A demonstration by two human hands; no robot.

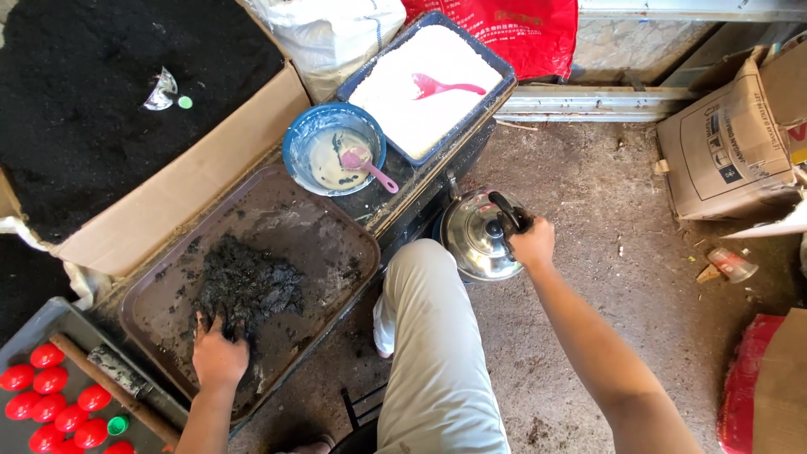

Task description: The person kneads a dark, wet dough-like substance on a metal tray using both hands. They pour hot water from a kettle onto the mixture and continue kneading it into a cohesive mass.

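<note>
Dark mud (245,286) heaped on a brown tray (336,227) — left hand (220,357) pressed into it, fingers spread, while right hand (531,242) clenches the kettle (475,240) handle; a slow, steady pour looks wise.

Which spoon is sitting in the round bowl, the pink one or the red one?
The pale pink spoon sits in the round blue bowl of creamy liquid. The darker red spoon lies instead on white powder in the rectangular tray.
</note>
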